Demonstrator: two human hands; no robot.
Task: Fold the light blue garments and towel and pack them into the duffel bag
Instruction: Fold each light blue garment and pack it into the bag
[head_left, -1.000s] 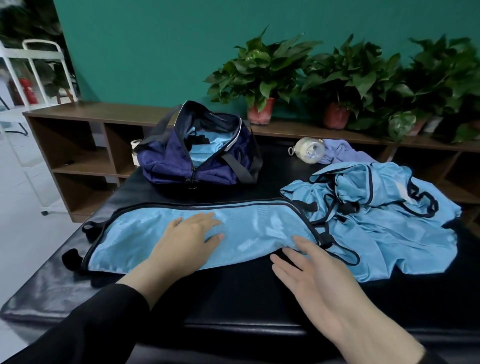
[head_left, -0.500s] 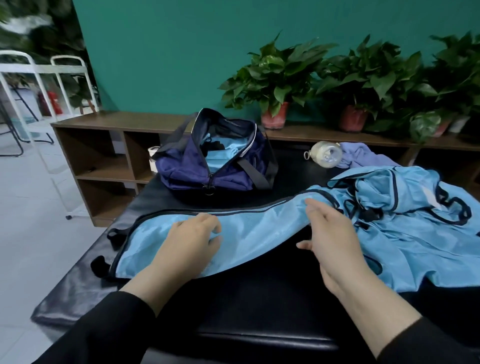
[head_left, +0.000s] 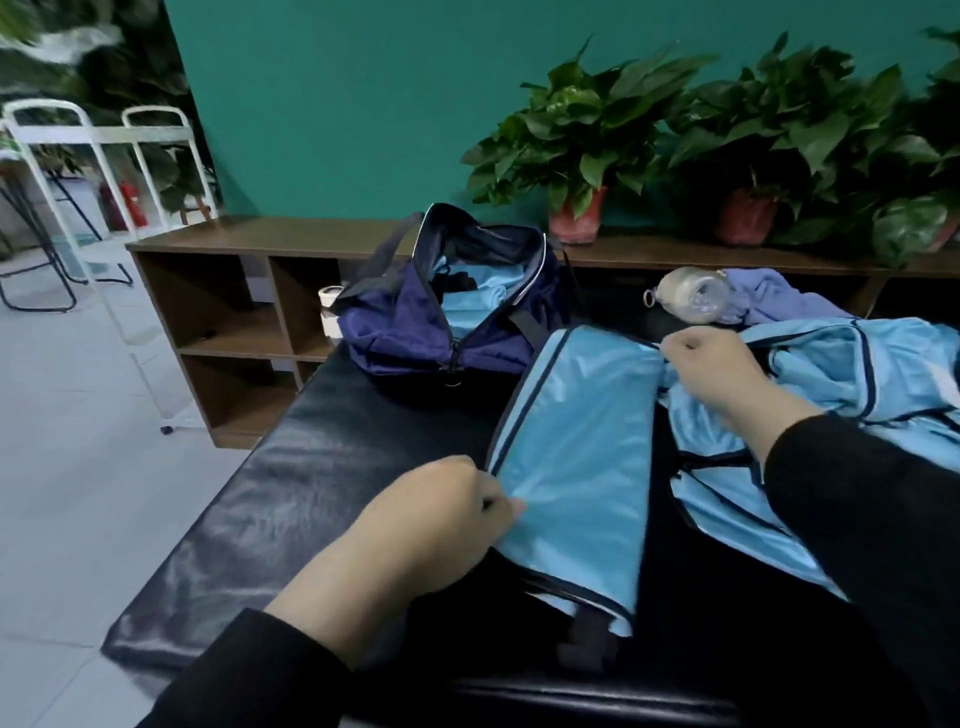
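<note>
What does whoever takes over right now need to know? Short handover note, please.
Left hand: grip on the near left edge of the folded garment.
Right hand: grip on its far end.
The garment lies as a long strip on the black table.
Duffel bag: open at the table's far edge, light blue fabric already inside.
Unfolded pile lies to the right; towel and bottle behind it.
Left: finish this fold, pack it, then the pile and towel.

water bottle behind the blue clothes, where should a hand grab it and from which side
Grip the water bottle around its clear body, coming down from above. It lies on its side with the ringed cap end pointing left toward the duffel bag, and its right end rests against the purple cloth, so the body is the open part.
</note>
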